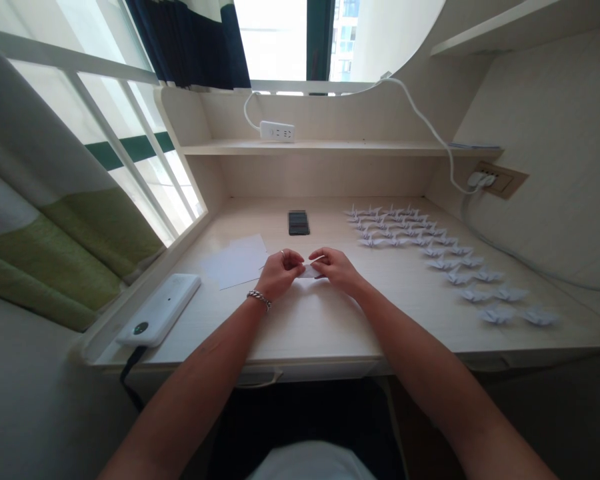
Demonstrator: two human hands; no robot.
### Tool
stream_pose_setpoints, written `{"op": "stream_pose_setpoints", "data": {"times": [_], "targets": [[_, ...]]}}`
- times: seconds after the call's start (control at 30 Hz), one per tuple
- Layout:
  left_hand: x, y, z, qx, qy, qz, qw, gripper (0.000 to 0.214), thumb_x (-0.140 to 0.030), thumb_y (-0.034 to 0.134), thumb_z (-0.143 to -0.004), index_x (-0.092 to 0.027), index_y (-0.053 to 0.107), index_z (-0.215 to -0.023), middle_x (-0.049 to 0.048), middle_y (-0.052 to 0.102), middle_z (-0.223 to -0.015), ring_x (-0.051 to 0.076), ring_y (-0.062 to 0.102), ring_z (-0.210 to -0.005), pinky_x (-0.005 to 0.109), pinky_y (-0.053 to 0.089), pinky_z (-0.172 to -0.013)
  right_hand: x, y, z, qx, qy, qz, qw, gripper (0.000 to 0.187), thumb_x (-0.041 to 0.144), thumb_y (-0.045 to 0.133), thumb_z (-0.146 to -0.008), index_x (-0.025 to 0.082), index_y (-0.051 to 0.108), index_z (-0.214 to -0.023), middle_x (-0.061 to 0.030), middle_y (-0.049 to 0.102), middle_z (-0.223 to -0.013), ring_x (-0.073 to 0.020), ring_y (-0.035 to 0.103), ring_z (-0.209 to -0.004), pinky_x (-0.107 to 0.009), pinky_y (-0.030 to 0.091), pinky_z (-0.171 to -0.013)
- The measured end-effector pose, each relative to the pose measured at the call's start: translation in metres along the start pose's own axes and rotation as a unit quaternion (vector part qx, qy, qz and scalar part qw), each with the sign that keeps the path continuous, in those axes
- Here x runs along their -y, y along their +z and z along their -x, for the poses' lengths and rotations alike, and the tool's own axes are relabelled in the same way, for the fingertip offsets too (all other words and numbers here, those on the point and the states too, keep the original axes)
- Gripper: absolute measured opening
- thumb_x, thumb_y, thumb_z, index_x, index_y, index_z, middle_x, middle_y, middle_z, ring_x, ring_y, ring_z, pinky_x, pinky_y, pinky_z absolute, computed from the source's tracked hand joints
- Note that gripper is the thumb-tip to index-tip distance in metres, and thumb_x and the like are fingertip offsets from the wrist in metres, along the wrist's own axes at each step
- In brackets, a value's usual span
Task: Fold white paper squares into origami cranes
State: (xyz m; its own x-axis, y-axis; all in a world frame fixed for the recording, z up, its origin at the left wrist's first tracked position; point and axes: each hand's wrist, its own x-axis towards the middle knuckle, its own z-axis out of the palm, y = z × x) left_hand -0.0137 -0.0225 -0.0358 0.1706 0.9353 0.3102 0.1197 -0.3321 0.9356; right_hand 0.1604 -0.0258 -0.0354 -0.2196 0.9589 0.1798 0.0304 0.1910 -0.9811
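A small folded piece of white paper (309, 271) is held between my two hands, just above the middle of the desk. My left hand (279, 272), with a ring and a chain bracelet at the wrist, pinches its left side. On the right side, the fingers of my right hand (336, 268) are closed on the same paper. Its exact folds are too small to make out. Flat white sheets (240, 261) lie to the left of my left hand. Rows of folded paper cranes (410, 230) stand on the right part of the desk.
Beyond my hands lies a small dark flat object (299, 223). A white power bank (163, 309) with a black cable rests at the left edge. On the shelf (340, 148) sits a white power strip (277, 131); its cable runs to the wall socket (500, 180) at right.
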Motion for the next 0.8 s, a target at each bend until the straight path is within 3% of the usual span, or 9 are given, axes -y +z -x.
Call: {"op": "stream_pose_setpoints", "data": {"times": [0.2, 0.5, 0.8], "targets": [[-0.0013, 0.0026, 0.001, 0.023, 0.02, -0.013, 0.999, 0.017, -0.021, 0.073, -0.062, -0.015, 0.062, -0.073, 0.0023, 0.066, -0.073, 0.015, 0.062, -0.069, 0.03, 0.05, -0.069, -0.003, 0.0004, 0.0, 0.001, -0.076, 0.113, 0.991, 0.019, 0.024, 0.068, -0.066, 0.015, 0.064, -0.083, -0.0011, 0.065, -0.07, -0.0132, 0.059, -0.064, -0.025, 0.045, -0.06], [-0.0045, -0.0007, 0.0006, 0.0, -0.003, -0.004, 1.0, 0.019, -0.018, 0.073, -0.062, -0.015, 0.061, -0.075, 0.0015, 0.066, -0.072, 0.014, 0.062, -0.068, 0.028, 0.049, -0.066, -0.0038, -0.0058, -0.0014, 0.025, -0.04, 0.033, 0.998, 0.021, 0.019, 0.062, -0.064, 0.014, 0.066, -0.084, -0.003, 0.068, -0.078, -0.0141, 0.061, -0.07, -0.026, 0.047, -0.065], [-0.0034, -0.0011, 0.0005, 0.046, -0.02, -0.018, 0.999, 0.018, -0.017, 0.073, -0.061, -0.014, 0.063, -0.075, 0.0018, 0.066, -0.072, 0.014, 0.062, -0.068, 0.028, 0.049, -0.067, -0.0053, -0.0045, -0.0009, 0.018, -0.077, 0.127, 0.989, 0.016, 0.026, 0.066, -0.066, 0.015, 0.065, -0.078, -0.0018, 0.066, -0.072, -0.014, 0.059, -0.065, -0.026, 0.045, -0.061]]}}
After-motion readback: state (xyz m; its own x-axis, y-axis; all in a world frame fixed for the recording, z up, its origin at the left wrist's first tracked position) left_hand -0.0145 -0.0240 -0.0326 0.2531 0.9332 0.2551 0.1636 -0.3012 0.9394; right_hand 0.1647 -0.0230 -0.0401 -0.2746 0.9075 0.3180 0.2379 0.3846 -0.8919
